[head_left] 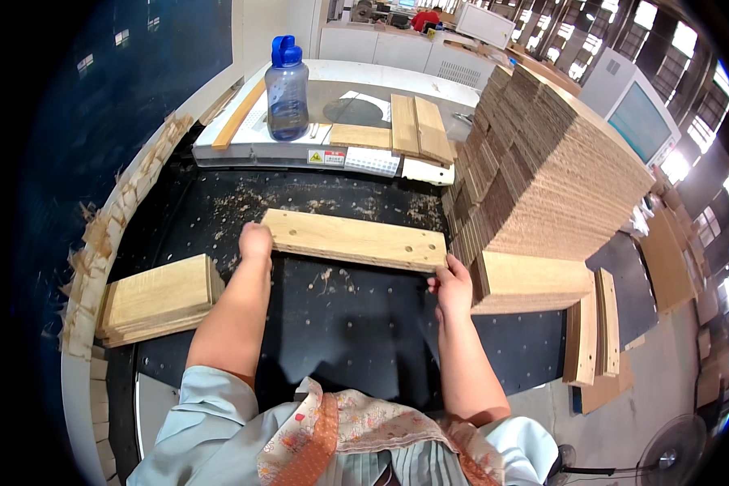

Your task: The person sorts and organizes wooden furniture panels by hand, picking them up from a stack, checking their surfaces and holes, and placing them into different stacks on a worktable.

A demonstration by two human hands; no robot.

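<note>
A light wood-grain board (352, 236) with drilled holes near its ends is held level above a black work surface. There seems to be more than one layer along its near edge. My left hand (256, 241) is closed on its left end. At the opposite end, my right hand (452, 287) grips the right corner, thumb up by the edge. Left of my left forearm lies a small stack of similar boards (158, 300). Close beside my right hand stands a tall stack of boards (543, 154), with wood-grain faces showing on the lowest ones (535, 279).
Wood chips (324, 202) litter the black surface (340, 332). Behind it, a white machine ledge (219, 154) carries a blue water bottle (287, 93) and loose boards (419, 128). More boards (591, 328) overhang the right edge. A monitor (636, 113) and fan (667, 459) stand at right.
</note>
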